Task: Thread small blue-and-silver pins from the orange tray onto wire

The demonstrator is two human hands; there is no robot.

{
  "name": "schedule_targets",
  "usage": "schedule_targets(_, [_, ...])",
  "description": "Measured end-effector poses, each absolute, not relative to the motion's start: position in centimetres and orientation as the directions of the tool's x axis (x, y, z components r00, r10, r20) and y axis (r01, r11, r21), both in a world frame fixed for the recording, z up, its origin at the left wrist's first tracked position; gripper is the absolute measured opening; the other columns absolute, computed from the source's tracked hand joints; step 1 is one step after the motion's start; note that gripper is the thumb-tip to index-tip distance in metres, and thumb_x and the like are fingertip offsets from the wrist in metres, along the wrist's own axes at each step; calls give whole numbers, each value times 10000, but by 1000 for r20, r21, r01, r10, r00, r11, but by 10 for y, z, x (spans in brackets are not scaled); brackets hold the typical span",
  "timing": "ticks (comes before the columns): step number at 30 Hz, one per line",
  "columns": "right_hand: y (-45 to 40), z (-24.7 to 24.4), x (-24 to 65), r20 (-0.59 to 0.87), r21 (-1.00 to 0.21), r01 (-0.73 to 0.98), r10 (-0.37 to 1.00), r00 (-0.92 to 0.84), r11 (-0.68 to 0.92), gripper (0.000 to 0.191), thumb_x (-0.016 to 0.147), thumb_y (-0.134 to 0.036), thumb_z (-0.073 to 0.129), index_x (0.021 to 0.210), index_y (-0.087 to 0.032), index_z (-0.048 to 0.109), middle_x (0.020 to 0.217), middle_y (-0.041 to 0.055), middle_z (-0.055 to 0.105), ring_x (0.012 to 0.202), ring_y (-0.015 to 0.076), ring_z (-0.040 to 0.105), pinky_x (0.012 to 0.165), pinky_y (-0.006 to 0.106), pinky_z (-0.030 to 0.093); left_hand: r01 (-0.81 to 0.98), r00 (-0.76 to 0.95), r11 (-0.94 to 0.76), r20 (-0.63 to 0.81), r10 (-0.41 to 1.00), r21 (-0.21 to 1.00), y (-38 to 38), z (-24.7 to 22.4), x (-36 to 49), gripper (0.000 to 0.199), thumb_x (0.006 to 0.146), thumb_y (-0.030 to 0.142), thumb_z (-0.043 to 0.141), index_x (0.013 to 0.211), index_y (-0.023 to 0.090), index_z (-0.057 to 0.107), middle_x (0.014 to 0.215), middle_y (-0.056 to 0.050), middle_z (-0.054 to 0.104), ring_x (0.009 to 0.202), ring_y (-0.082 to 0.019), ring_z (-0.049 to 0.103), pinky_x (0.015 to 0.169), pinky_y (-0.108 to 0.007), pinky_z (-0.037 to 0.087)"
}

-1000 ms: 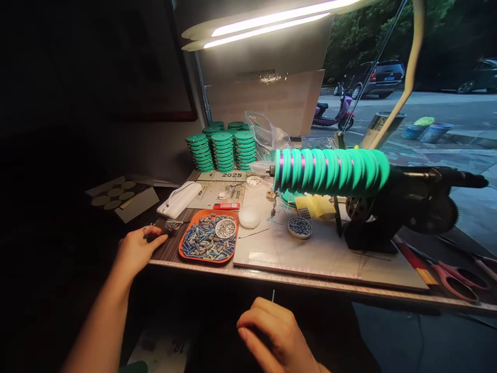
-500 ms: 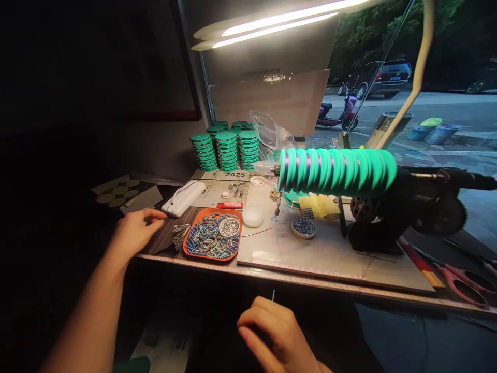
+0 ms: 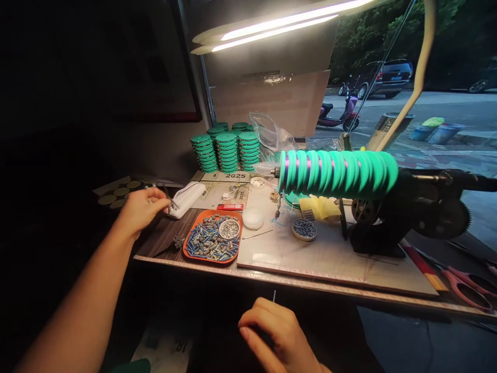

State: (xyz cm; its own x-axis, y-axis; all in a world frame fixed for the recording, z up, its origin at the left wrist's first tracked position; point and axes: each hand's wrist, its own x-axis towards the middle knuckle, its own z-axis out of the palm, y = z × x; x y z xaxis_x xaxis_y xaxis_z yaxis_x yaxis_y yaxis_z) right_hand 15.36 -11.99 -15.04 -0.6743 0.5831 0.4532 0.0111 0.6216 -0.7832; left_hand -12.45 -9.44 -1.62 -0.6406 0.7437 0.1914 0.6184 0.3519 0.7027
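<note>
My left hand (image 3: 142,211) is closed at the table's left edge, beside a white zip pouch (image 3: 186,201). Thin silvery wire pieces (image 3: 171,205) stick out from its fingertips. Below it, more wire pieces (image 3: 178,241) lie in a small bundle next to an orange tray (image 3: 185,254). Loose grey weights and blue spiral pieces fill the tray, around a small white cup (image 3: 229,228) of tiny metal bits. In front of the table edge, my right hand (image 3: 277,331) is curled. A thin bluish rod (image 3: 274,296) pokes up behind its knuckles; the rest is hidden.
A winding machine (image 3: 376,223) bearing a row of green foam spools (image 3: 337,173) stands on the board at right. Stacks of green spools (image 3: 226,153) rise behind. A round dish of beads (image 3: 304,229), a white round lid (image 3: 252,218) and scissors (image 3: 466,290) lie around.
My left hand has risen slightly and moved right, and thin wires now show at its fingers. The loose wires beside the tray look fewer. My right hand has hardly moved.
</note>
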Motion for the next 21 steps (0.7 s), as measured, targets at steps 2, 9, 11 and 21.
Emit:
schedule_targets(2, [-118,-146,154,427,-826,-17,604,-673,564,192,833,-226,466,756,-137,619,627,4,549,582,27,492,543,116,355,482,-623,299,82,778,824,-112,-19,-106,85,747,205,538,732,153,473,544,52,506,459,-64,438,439,-177,319])
schedule_targets(9, [-114,-129,154,245,-969,-142,721,-648,202,231,810,-323,542,747,-134,660,1018,91,589,999,112,558,660,122,458,-397,-420,160,-334,844,904,-172,-89,14,235,606,235,680,712,193,475,572,25,613,529,-87,502,502,-165,361])
schedule_targets(11, [-115,-130,153,213,-977,-150,744,-633,151,220,806,-313,552,744,-131,660,1016,86,593,1013,113,561,719,137,470,-537,-391,156,-409,825,829,-181,-104,35,243,616,236,699,710,205,477,578,28,606,544,-99,508,518,-177,381])
schedule_targets(21, [-113,-136,158,311,-910,-38,621,-719,412,179,801,-189,492,707,-121,628,752,35,616,706,42,561,647,114,421,81,-240,300,-273,931,951,-203,-125,-12,362,584,324,734,917,194,673,885,-40,638,521,-76,391,502,-202,314])
